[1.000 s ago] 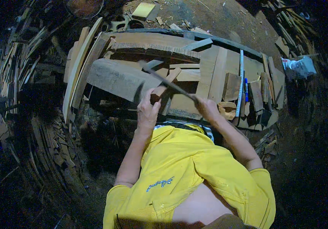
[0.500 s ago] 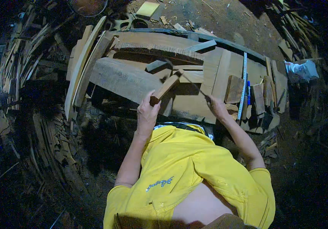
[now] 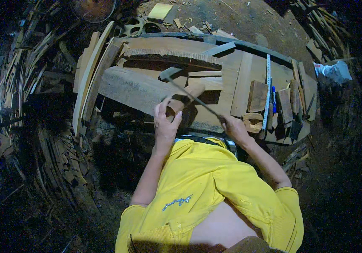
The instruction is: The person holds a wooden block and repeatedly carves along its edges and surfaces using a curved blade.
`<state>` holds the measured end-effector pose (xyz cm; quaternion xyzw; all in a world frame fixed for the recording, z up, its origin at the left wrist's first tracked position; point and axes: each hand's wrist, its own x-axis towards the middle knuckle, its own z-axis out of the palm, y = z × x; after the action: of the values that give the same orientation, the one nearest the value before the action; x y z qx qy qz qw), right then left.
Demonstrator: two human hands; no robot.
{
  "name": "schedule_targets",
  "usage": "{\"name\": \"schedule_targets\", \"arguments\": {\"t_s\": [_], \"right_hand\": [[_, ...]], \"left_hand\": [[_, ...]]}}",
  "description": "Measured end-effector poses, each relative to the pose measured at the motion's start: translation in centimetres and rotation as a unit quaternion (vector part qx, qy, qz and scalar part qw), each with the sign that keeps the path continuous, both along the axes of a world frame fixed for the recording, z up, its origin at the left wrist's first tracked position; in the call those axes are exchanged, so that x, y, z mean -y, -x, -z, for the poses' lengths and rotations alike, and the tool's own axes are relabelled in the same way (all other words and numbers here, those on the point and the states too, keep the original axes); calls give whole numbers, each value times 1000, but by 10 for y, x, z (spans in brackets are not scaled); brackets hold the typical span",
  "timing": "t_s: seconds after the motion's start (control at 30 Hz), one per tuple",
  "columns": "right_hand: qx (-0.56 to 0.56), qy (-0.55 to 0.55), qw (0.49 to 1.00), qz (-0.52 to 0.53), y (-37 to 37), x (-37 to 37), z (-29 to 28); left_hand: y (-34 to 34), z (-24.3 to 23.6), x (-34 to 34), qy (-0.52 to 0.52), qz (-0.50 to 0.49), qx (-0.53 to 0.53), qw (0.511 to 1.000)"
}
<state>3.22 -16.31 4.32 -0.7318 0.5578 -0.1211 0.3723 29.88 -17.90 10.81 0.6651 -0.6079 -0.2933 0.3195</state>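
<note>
My left hand (image 3: 166, 124) is closed on the near end of a short wooden block (image 3: 194, 92), which points away and to the right above the bench. My right hand (image 3: 235, 130) is wrapped around the near end of a long, thin, dark file (image 3: 202, 103). Its blade slants up and left across the block and seems to touch it; the exact contact is hard to make out. A wide grey board (image 3: 132, 88) lies just left of the block. Beyond the file's tip is a small grey wood piece (image 3: 171, 72).
The low wooden bench (image 3: 230, 71) carries a rough beam (image 3: 172, 58), a measuring strip (image 3: 268, 84), a blue pen (image 3: 274, 101) and several wood offcuts (image 3: 257, 96) at right. Long boards (image 3: 91, 76) lean at its left end. A yellow block (image 3: 160, 12) lies on the ground beyond.
My right hand has moved left and slightly nearer, pushing the file farther left across the block. The block has turned a little in my left hand.
</note>
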Motion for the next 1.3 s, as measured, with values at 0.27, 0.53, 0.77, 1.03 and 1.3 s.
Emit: {"name": "schedule_targets", "arguments": {"t_s": [0.27,0.53,0.77,1.03,1.3], "right_hand": [[-60,31,997,-35,-17,-8,11],[-81,-38,995,31,6,9,22],[-53,31,998,-6,0,0,28],[-65,13,996,54,23,19,68],[-4,-8,1000,-8,-10,-2,16]], "left_hand": [[-1,8,-2,-93,-98,-58,989],[-6,7,3,-85,-125,-59,987],[-10,6,7,-61,-108,-44,991],[-21,9,13,-62,-115,-81,988],[-1,9,2,-46,-53,-117,991]]}}
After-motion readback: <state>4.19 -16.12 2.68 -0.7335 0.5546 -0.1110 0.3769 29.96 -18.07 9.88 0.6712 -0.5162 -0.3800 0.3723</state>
